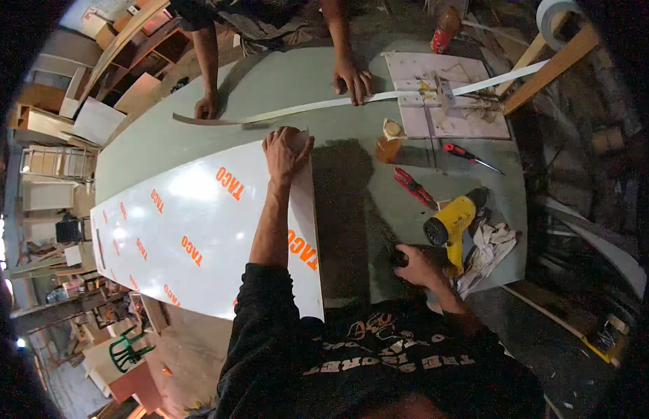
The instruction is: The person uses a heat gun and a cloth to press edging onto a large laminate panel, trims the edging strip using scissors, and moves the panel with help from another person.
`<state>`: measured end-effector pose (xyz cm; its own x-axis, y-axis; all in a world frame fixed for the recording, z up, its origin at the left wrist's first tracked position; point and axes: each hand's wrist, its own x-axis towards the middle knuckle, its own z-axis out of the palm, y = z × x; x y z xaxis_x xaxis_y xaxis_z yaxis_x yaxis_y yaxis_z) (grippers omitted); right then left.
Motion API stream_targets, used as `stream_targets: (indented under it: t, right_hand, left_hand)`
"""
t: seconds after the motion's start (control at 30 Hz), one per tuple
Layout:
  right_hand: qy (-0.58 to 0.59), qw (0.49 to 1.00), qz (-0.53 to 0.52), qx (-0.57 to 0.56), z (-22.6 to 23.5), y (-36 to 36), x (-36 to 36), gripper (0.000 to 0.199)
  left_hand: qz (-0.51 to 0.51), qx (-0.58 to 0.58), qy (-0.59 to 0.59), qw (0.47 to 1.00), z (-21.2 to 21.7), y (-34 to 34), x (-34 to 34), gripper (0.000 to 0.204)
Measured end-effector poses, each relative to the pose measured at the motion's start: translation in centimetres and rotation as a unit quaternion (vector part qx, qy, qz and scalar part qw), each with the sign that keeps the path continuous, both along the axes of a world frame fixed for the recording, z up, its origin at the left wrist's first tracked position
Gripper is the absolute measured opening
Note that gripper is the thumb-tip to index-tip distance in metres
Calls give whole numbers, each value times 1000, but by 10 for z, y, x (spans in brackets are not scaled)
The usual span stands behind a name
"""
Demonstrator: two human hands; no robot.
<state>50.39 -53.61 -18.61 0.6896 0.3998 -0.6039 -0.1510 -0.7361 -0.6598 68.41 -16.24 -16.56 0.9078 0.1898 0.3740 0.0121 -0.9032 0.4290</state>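
Note:
A white glossy panel (pixel 206 209) with orange lettering lies across the left of the green-grey table (pixel 345 157). My left hand (pixel 288 152) is at its far right corner, fingers bent over the far edge and thumb by the right edge. Lower right, my right hand (pixel 419 268) is curled around a small dark thing (pixel 393 255) that I cannot make out. Just right of this hand are a yellow heat gun (pixel 451 222) and a crumpled whitish rag (pixel 488 250). Beyond the panel runs a long white edging strip (pixel 303 108).
Across the table, another person's hands (pixel 352 82) press on the strip, which passes over a pale board (pixel 471 122) with fittings. Red pliers (pixel 414 187), a screwdriver (pixel 471 158) and an amber jar (pixel 389 143) stand or lie near it. A white roll (pixel 553 21) hangs by wooden bars.

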Motion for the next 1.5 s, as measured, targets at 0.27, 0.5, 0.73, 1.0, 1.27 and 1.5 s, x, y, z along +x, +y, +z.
stream_targets:
  t: [0.27, 0.5, 0.73, 1.0, 1.27, 1.5]
  right_hand:
    - [118, 943, -1, 311, 94, 50, 72, 42]
    - [-153, 932, 319, -79, 209, 155, 230, 45]
    - [129, 878, 349, -302, 214, 273, 318, 68]
    - [244, 829, 307, -399, 162, 329, 347, 54]
    - [298, 777, 317, -454, 146, 370, 333, 53]
    - [339, 749, 332, -462, 133, 378, 346, 45]
  left_hand:
    - [-59, -7, 21, 998, 9, 13, -11, 58]
    - [65, -38, -79, 994, -12, 77, -99, 58]
    - [102, -189, -109, 971, -16, 81, -119, 39]
    - [100, -215, -123, 964, -16, 90, -119, 33]
    - [119, -210, -122, 963, -23, 92, -121, 29]
    - [111, -227, -127, 959, -28, 92, -120, 25]
